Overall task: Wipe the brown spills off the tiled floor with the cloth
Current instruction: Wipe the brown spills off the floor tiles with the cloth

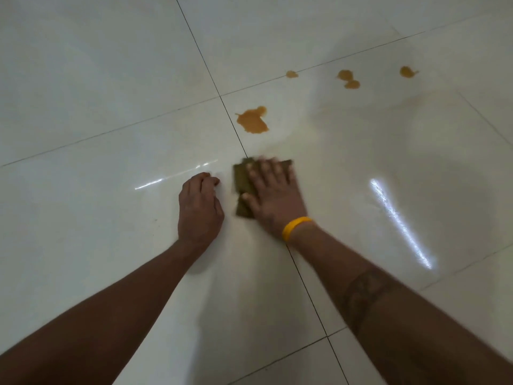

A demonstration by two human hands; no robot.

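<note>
A folded olive-green cloth [241,179] lies flat on the white tiled floor [111,107]. My right hand [273,198], with a yellow wristband, presses down on the cloth with fingers spread; it is motion-blurred. My left hand [200,209] rests on the floor just left of the cloth, fingers curled, holding nothing. A large brown spill [253,120] sits a short way beyond the cloth. Smaller brown spills lie farther off: one on a grout line [291,74], a double blotch [348,79] and one at the far right [407,71].
Dark grout lines cross the glossy tiles, one running under the cloth toward me. Bright light reflections streak the floor at the right [399,220] and left of my left hand. A faint wet smear shows right of the large spill.
</note>
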